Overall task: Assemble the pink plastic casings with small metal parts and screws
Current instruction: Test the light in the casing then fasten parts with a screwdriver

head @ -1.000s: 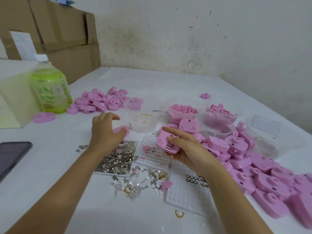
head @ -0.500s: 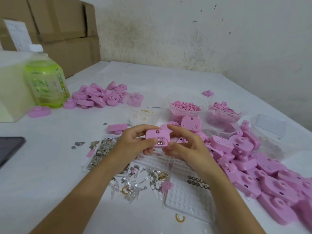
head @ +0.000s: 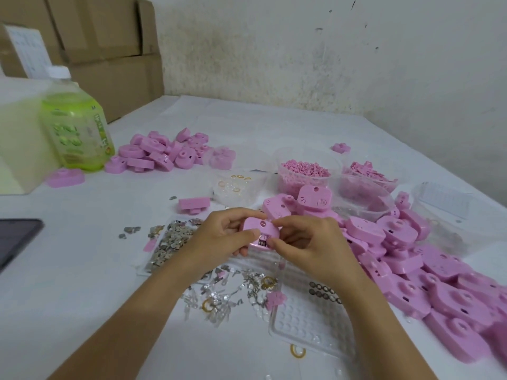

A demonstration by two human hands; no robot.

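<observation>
— Location of pink casing [head: 260,233]?
— Raised just above white table [head: 82,311], slot facing up. Gripped at one end by left hand [head: 219,238], thumb and curled fingers pinching; right hand [head: 310,242] fingertips pinching beside the slot, likely steadying for a metal part.
— Surface, room?
— Loose metal parts [head: 170,242] below the hands; heaped casings [head: 411,256] to the right; cardboard boxes [head: 109,50], stained wall [head: 301,50] behind.

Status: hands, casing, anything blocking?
Left hand and right hand both pinch one pink casing, held above the table. Slot side faces camera. Nothing in the way; tray of metal parts sits just left.
</observation>
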